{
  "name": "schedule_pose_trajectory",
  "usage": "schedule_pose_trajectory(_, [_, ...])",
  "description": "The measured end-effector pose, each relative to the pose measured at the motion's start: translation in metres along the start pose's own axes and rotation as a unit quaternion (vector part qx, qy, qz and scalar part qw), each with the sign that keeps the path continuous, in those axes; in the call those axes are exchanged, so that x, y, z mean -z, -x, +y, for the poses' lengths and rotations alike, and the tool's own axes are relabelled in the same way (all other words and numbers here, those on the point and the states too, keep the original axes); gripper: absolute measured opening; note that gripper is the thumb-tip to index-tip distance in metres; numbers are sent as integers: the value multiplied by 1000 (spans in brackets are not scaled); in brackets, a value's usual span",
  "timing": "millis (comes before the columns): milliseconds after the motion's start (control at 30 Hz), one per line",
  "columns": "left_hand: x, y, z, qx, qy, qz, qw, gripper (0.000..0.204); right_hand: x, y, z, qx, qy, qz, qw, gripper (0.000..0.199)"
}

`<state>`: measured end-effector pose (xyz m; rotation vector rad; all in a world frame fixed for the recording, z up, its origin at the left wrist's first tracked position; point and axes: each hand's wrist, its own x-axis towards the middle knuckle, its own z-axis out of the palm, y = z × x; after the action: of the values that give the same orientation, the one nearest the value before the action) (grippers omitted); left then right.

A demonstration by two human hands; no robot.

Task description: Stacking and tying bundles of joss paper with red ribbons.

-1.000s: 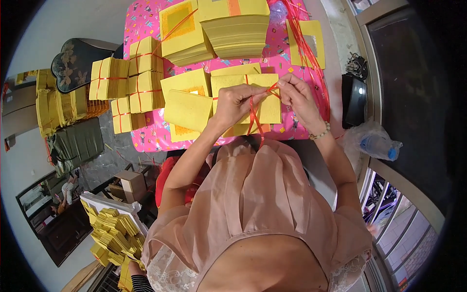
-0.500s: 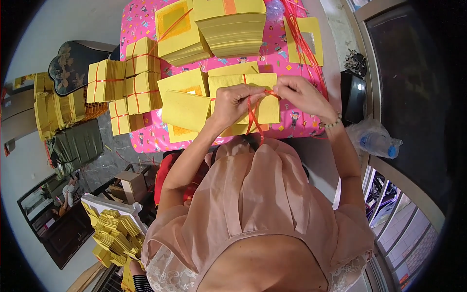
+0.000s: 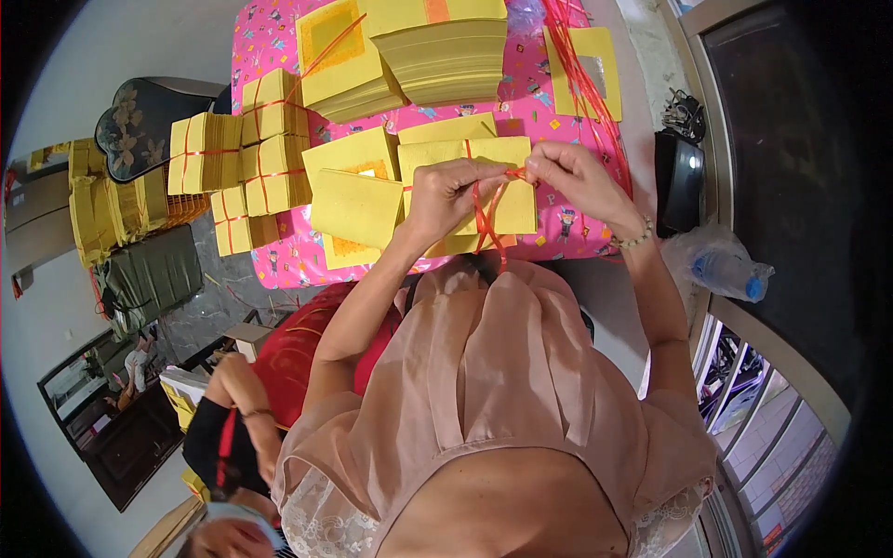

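Together, the hands (image 3: 446, 193) (image 3: 581, 181), apparently almost closed, pinch red ribbon (image 3: 516, 174) over a yellow bundle (image 3: 517, 212).

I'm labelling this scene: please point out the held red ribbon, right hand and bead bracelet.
Held red ribbon (image 3: 516, 173): head view, stretch between both hands.
Right hand (image 3: 579, 183): head view, its middle.
Bead bracelet (image 3: 634, 239): head view, the beads.

A pale wall (image 3: 46, 302) stands left, 1 barred opening (image 3: 774, 432) lower right.

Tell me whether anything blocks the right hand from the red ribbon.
Nothing visible does: the right hand pinches the red ribbon over the yellow paper bundle, with the left hand close beside it.
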<state>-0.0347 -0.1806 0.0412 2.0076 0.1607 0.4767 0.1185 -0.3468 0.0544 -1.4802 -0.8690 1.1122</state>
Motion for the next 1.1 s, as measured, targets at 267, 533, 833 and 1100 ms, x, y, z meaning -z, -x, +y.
schedule_pose_trajectory(267, [0,0,-5,1,5,5,1000,12,-3,11,25,-7,-475,138,869,19])
schedule_pose_trajectory(533, [18,4,-14,-76,-76,-49,993,20,-19,12,72,118,-528,150,828,20])
schedule_pose_trajectory(833, [29,-1,-4,-24,-112,-48,992,9,-30,7,78,44,-564,255,784,22])
schedule_pose_trajectory(1100, [3,-14,8,114,212,-125,962,11,-39,2,70,31,-547,262,794,20])
